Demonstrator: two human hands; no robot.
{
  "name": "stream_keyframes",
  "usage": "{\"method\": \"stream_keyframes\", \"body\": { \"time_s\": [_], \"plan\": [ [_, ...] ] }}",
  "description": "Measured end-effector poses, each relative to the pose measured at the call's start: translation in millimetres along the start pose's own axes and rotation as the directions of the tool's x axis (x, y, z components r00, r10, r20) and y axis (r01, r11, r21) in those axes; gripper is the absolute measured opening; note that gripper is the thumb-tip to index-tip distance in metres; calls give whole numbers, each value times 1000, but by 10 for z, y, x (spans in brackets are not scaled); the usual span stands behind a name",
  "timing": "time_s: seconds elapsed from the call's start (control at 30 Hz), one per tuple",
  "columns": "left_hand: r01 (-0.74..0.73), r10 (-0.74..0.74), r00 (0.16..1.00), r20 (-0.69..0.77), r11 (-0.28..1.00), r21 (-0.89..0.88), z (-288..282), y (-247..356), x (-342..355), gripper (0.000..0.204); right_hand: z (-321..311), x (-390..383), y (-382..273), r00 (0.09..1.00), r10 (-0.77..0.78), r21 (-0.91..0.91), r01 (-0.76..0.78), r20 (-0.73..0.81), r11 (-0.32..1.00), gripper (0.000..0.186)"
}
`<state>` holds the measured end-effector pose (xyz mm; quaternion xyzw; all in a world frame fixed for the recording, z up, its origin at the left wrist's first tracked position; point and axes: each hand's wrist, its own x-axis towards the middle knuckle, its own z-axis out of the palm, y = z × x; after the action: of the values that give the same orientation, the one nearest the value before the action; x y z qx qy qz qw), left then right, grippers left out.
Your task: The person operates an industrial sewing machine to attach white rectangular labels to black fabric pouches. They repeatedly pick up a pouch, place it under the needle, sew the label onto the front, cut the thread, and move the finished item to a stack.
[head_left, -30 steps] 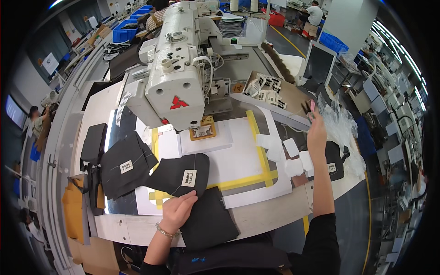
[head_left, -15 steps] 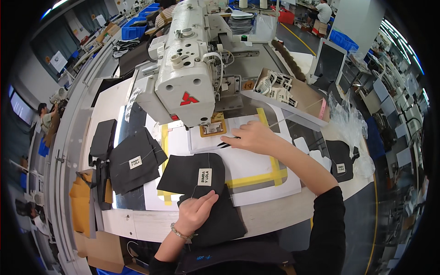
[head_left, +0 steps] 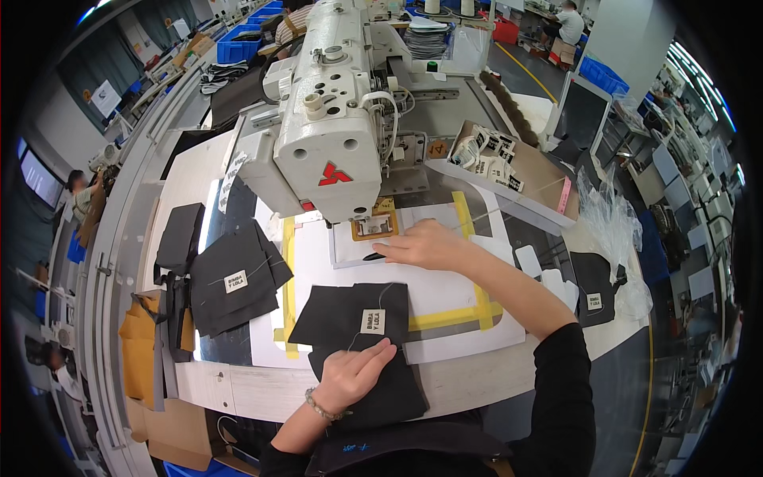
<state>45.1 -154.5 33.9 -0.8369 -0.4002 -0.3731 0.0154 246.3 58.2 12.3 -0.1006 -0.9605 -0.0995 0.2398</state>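
My left hand (head_left: 352, 382) is closed, thumb and fingers pinching a dark grey fabric piece (head_left: 346, 312) near its lower edge. A cream label (head_left: 373, 321) with a loose thread lies on that piece, and more dark fabric (head_left: 389, 397) is under the hand. My right hand (head_left: 425, 246) is closed around a small black pointed tool (head_left: 373, 257), mostly hidden by the fingers. It hovers beside the brass-coloured frame (head_left: 374, 226) below the head of a white industrial sewing machine (head_left: 330, 151), over a white template (head_left: 429, 294) edged with yellow tape.
Dark fabric pieces (head_left: 230, 310), the top one labelled, are stacked at the left. An open box (head_left: 548, 187) of cream labels stands back right. Beside it are crumpled clear plastic (head_left: 616, 219) and another labelled dark piece (head_left: 592, 274). Mustard fabric (head_left: 141, 350) hangs at the table's left edge.
The labelled fabric has shifted right and turned a little, with my left hand moving along. My right hand has moved slightly left, nearer the frame, still holding the black tool.
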Motion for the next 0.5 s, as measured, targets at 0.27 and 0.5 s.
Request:
{"method": "stream_keyframes", "body": {
  "time_s": [0.27,0.5],
  "plan": [
    [614,-737,676,-9,570,-545,-170,-857,145,43,-121,-179,26,984,173,28,-174,45,984,38],
    [672,-779,625,49,505,-541,-304,-1285,306,18,-338,-358,81,954,286,-34,-284,85,958,40]
  ]
}}
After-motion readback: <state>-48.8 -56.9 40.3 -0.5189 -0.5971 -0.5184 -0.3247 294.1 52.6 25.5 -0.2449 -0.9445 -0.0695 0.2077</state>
